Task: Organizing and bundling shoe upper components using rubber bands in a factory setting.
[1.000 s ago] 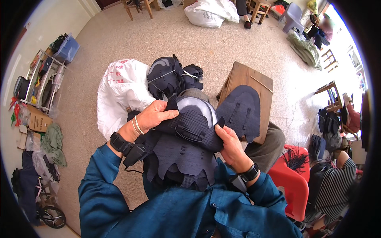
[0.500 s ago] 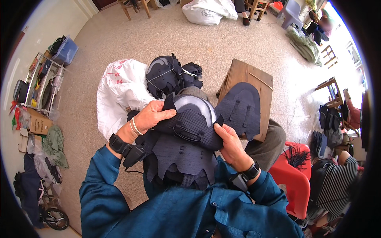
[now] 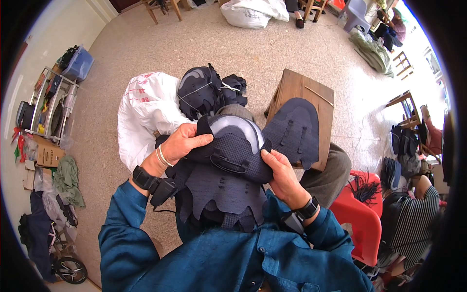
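A dark navy mesh shoe upper (image 3: pixel 233 146) with a pale curved band is stretched between my two hands over my lap. My left hand (image 3: pixel 184 145) pinches its left edge between thumb and fingers. At its right edge, my right hand (image 3: pixel 282 175) grips the fabric the same way. A black cord loop lies across the upper's middle. Beneath it, more dark cut uppers (image 3: pixel 219 194) with scalloped edges lie stacked on my lap. Another flat dark upper (image 3: pixel 295 131) rests on a wooden stool to the right.
The wooden stool (image 3: pixel 287 85) carries a thin stick (image 3: pixel 318 96). Tied bundles of dark uppers (image 3: pixel 199 92) sit ahead beside a white sack (image 3: pixel 146 112). To my right stands a red plastic stool (image 3: pixel 365 228) with black cords on it. A co-worker in a striped top (image 3: pixel 416 224) is close by at right.
The upper's left corner flap, raised before, now lies lower by my left fingers. Both hands keep their hold, nearly in place. The whole view has shifted slightly.
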The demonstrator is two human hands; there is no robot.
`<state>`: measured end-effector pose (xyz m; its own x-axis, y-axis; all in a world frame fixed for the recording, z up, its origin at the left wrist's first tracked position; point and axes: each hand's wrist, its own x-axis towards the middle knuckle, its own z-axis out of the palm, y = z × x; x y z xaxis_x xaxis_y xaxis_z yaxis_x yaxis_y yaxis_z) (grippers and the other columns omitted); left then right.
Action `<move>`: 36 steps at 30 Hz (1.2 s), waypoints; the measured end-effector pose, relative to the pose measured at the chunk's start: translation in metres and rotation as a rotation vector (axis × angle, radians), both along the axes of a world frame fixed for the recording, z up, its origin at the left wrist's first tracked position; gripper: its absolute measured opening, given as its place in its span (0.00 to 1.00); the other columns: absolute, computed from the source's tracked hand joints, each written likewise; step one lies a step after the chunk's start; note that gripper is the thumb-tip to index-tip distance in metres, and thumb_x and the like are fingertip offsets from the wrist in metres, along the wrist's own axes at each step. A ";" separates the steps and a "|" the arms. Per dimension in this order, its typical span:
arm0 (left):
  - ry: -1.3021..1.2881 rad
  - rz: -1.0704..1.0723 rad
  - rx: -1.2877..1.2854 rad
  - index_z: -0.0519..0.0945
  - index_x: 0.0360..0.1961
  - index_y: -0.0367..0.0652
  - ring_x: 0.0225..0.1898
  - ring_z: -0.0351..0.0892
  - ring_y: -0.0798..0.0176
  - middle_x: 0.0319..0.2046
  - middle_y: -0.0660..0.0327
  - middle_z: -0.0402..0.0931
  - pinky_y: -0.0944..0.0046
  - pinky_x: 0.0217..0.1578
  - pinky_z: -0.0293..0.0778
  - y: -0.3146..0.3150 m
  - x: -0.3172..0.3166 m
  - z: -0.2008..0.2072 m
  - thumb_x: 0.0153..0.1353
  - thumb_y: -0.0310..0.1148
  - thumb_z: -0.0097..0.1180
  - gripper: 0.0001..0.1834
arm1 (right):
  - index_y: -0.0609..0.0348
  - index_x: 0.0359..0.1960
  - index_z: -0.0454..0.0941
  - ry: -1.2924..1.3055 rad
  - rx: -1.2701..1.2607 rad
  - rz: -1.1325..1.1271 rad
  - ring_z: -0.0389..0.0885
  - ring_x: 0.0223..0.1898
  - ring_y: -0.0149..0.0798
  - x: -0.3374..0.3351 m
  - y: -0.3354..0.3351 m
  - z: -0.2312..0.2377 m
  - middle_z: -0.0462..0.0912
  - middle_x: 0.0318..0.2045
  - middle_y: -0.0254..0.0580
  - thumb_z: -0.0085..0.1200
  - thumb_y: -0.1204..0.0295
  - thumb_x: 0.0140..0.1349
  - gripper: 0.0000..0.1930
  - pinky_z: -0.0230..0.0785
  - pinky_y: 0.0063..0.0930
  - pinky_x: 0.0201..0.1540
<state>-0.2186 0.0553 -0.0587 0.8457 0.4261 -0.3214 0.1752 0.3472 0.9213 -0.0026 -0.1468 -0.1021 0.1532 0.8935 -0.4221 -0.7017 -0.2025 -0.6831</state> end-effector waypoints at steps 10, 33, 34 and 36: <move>-0.318 0.115 -0.115 0.76 0.55 0.33 0.53 0.81 0.50 0.48 0.46 0.81 0.54 0.59 0.73 0.020 -0.040 -0.002 0.74 0.52 0.45 0.29 | 0.63 0.43 0.76 -0.001 0.065 0.161 0.86 0.36 0.36 0.006 -0.005 0.011 0.84 0.39 0.45 0.46 0.62 0.76 0.14 0.79 0.29 0.43; 0.011 0.204 -0.390 0.67 0.67 0.36 0.60 0.77 0.54 0.60 0.53 0.76 0.54 0.62 0.73 -0.011 -0.107 -0.050 0.49 0.28 0.69 0.42 | 0.71 0.65 0.63 -0.614 0.254 0.411 0.78 0.55 0.37 -0.012 0.044 0.077 0.78 0.55 0.51 0.67 0.68 0.61 0.35 0.71 0.32 0.58; -0.048 0.291 -0.375 0.66 0.68 0.36 0.61 0.76 0.52 0.61 0.51 0.74 0.52 0.63 0.72 -0.008 -0.113 -0.052 0.49 0.30 0.68 0.43 | 0.71 0.66 0.63 -0.724 0.335 0.382 0.78 0.56 0.37 -0.018 0.056 0.080 0.78 0.55 0.51 0.67 0.68 0.61 0.36 0.71 0.32 0.59; -0.150 0.378 -0.347 0.66 0.68 0.36 0.65 0.72 0.49 0.65 0.50 0.71 0.49 0.67 0.68 -0.007 -0.118 -0.054 0.55 0.37 0.66 0.40 | 0.70 0.66 0.63 -0.876 0.459 0.382 0.78 0.55 0.39 -0.024 0.075 0.080 0.78 0.54 0.53 0.69 0.65 0.59 0.38 0.71 0.33 0.58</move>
